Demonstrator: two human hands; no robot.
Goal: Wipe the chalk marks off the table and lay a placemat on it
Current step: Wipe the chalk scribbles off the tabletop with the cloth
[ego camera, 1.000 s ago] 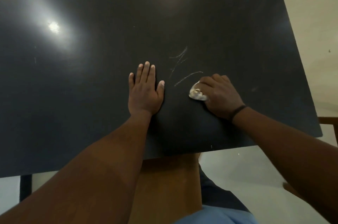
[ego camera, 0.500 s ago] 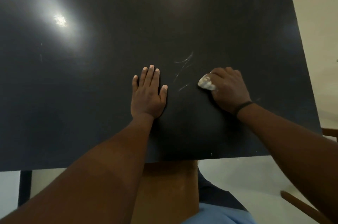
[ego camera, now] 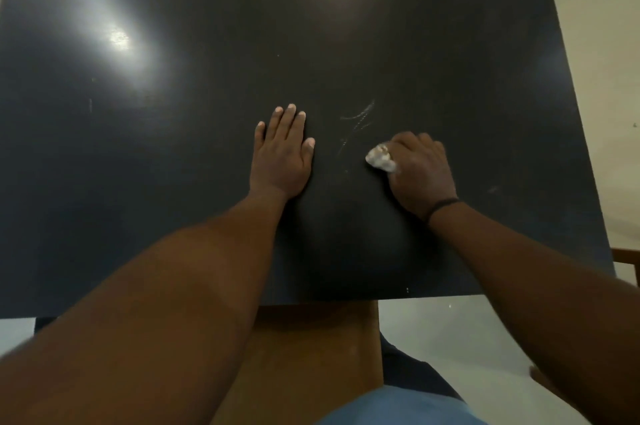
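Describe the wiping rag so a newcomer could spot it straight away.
Start at the dark table, where two hands rest near its near edge. The right hand grips a small crumpled white rag beside faint chalk marks. It is the only pale solid lump there.

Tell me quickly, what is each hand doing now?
Left hand: open, flat on the table.
Right hand: closed on a white wad.

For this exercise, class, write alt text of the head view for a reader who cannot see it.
A person's right hand grips a crumpled white tissue on a dark table, beside faint chalk marks. The left hand rests flat on the table, left of the marks. No placemat is in view.
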